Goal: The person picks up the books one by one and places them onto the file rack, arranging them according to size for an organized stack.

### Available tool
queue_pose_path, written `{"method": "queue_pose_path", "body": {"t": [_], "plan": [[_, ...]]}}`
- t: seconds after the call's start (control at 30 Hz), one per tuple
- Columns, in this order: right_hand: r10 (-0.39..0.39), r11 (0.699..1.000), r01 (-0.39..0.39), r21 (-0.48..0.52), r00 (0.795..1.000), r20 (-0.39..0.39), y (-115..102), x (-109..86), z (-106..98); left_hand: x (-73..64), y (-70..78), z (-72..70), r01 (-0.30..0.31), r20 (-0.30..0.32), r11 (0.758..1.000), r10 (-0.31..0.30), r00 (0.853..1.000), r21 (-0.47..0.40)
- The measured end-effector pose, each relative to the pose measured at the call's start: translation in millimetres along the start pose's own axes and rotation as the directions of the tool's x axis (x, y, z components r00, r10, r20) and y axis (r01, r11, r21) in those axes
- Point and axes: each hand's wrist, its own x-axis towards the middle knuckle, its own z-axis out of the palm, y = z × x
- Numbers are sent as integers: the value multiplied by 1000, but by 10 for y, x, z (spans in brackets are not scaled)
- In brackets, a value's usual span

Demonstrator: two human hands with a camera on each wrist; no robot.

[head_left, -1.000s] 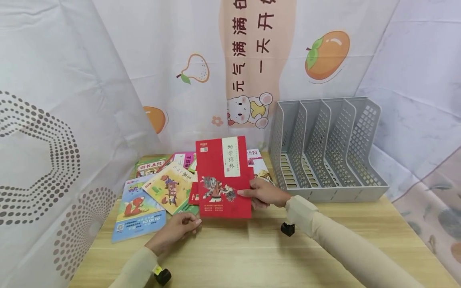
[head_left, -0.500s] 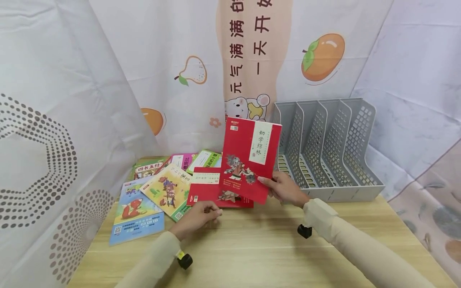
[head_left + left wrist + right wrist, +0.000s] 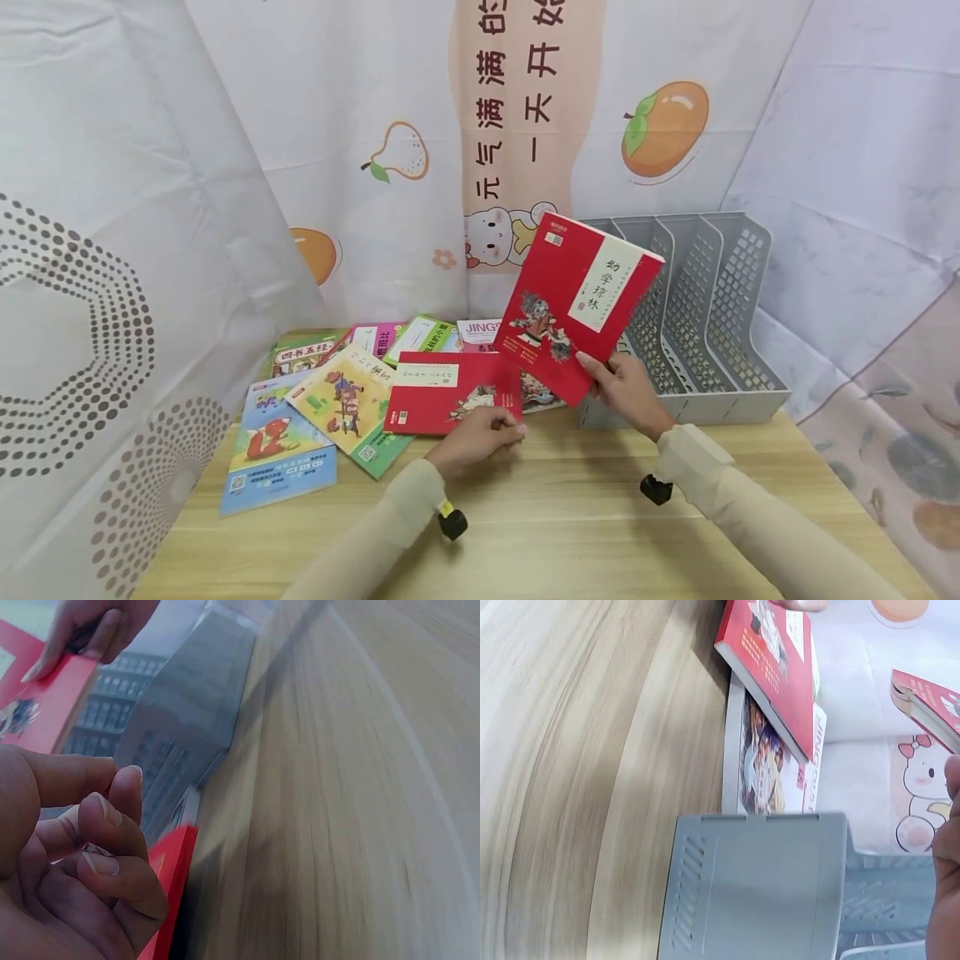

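My right hand (image 3: pixel 628 392) grips a red book (image 3: pixel 577 304) by its lower right corner, thumb on the cover. The book is tilted, raised in front of the grey file rack (image 3: pixel 686 408). My left hand (image 3: pixel 480 437) is at the near edge of a second red book (image 3: pixel 423 396) lying on the pile; whether it touches that book I cannot tell. In the left wrist view its fingers (image 3: pixel 124 877) hang loosely curled with nothing between them. The right wrist view shows the held book (image 3: pixel 930 709) only in part, at the right edge.
Several picture books lie to the left, among them a blue fox book (image 3: pixel 281 442) and a yellow one (image 3: pixel 348 396). Behind them are green and pink covers. A white book (image 3: pixel 480 333) lies partly under the second red book. Printed curtains enclose the wooden table (image 3: pixel 555 517).
My right hand has carried the red book right and up, toward the rack, tilting it clockwise. The left hand has moved right, and the second red book has come into view.
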Motion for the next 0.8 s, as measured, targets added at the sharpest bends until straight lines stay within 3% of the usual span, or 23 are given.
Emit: {"method": "queue_pose_path", "body": {"t": [0.23, 0.37, 0.47, 0.63, 0.8], "plan": [[-42, 996, 32, -82, 993, -114, 32, -71, -172, 295, 174, 317, -34, 2, 999, 34, 999, -7], [-69, 989, 46, -138, 983, -171, 44, -136, -248, 443, 283, 480, -64, 0, 998, 64, 998, 27], [-89, 986, 56, -155, 973, -215, 64, -178, -301, 556, 372, 588, -77, -10, 997, 77, 997, 5], [-116, 983, 71, -171, 955, -272, 104, -198, -386, 763, 502, 724, -82, -65, 996, 79, 995, -45], [-103, 983, 51, -174, 946, -309, 132, -231, -479, 932, 548, 818, -116, -120, 992, 121, 985, 49]]}}
